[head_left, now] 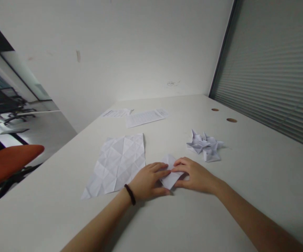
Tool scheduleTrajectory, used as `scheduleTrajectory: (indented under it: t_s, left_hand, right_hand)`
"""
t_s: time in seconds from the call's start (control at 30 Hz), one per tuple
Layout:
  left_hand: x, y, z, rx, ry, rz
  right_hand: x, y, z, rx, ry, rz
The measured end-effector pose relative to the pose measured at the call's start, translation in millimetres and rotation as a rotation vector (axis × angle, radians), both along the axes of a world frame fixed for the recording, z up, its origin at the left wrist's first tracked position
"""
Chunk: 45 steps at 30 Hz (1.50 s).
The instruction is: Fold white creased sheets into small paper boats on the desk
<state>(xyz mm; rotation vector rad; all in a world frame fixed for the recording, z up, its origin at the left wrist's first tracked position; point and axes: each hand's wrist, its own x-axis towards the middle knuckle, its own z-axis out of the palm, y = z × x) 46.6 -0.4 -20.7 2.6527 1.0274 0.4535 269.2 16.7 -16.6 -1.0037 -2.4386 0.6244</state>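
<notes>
Between my hands, a small folded piece of white paper rests on the table, roughly diamond-shaped, with one corner pointing away from me. My left hand, a dark band on its wrist, presses its fingertips on the paper's left part, and the thumb lies by the near corner. From the right, my right hand pinches the paper's edge with curled fingers and thumb. Fingers partly hide the folds. Left of my hands lies a large creased sheet of paper, spread out. Beyond my right hand sits a cluster of pointed folded paper shapes.
Printed sheets lie farther back on the white table. Two round holes pierce the tabletop at the right, near a window with blinds. An orange chair stands off the table's left edge. A wall closes the far side.
</notes>
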Motion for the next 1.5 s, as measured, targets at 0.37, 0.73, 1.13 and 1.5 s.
scheduleTrajectory:
  t_s: [0.37,0.73,1.13,1.5]
  left_hand:
    - [0,2,-2.2,0.077,0.086,0.037]
    - [3,0,1.7,-0.058,-0.129,0.148]
    - [6,6,-17.3,0.043,-0.075,0.380]
    - [11,0,-8.5,-0.074,-0.214,0.231]
  right_hand:
    - [7,3,-0.3,-0.008,-0.058,0.083]
    - [-6,6,-5.9,-0.062,0.111,-0.037]
    - [-12,7,-25.7,0.082,0.021,-0.158]
    - [-18,-2,-18.7,0.130,-0.027,-0.071]
